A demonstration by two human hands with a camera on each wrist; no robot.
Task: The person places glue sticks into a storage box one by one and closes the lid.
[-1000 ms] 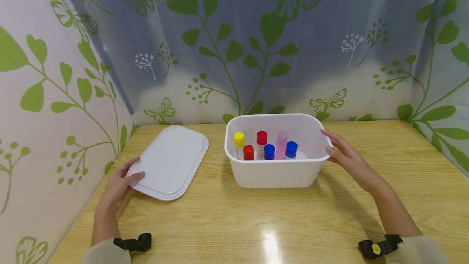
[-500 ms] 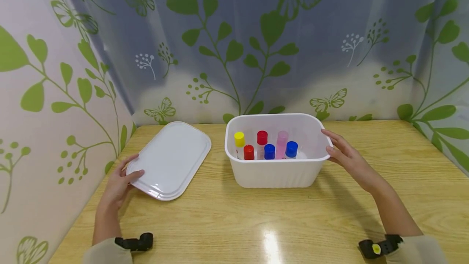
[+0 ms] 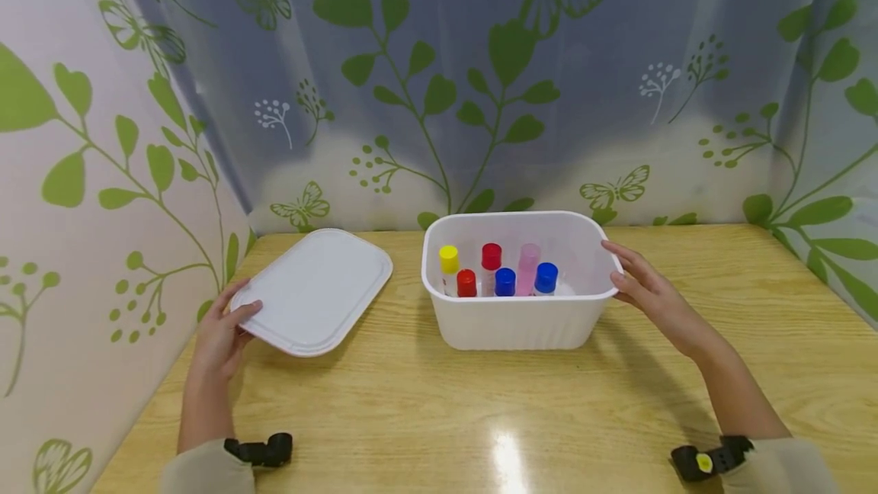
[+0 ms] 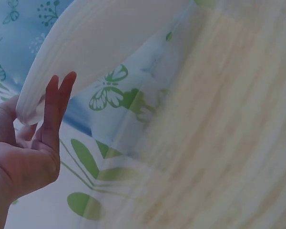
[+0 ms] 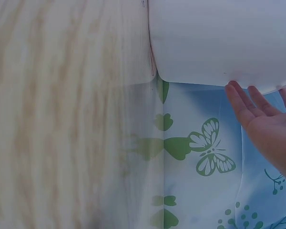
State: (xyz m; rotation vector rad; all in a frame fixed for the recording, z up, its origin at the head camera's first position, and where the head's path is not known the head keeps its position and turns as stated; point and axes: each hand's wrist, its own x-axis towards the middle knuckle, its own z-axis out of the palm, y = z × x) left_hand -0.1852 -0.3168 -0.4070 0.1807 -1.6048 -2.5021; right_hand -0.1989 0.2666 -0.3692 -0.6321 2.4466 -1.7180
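My left hand (image 3: pixel 216 338) pinches the near left corner of a white plastic lid (image 3: pixel 312 288), thumb on top. In the left wrist view the lid (image 4: pixel 100 43) is tilted, with two fingers extended past its edge. A white storage box (image 3: pixel 517 324) stands uncovered to its right. My right hand (image 3: pixel 658 307) holds the box's right rim, fingertips and thumb tip at the edge. In the right wrist view, fingers lie against the outer wall of the box (image 5: pixel 219 43). Inside stand several capped bottles, including a yellow cap (image 3: pixel 449 258), red cap (image 3: pixel 491 255) and blue cap (image 3: pixel 546 277); their lower parts are hidden.
Both things are on or over a light wooden table (image 3: pixel 411 418). A patterned curtain (image 3: pixel 439 97) with leaves and butterflies hangs behind, just past the box, and along both sides. Each wrist wears a black camera strap (image 3: pixel 261 451).
The left hand's corner of the lid has risen and shifted slightly left, and the lid's near edge now stands higher. The right hand and the box look almost the same.
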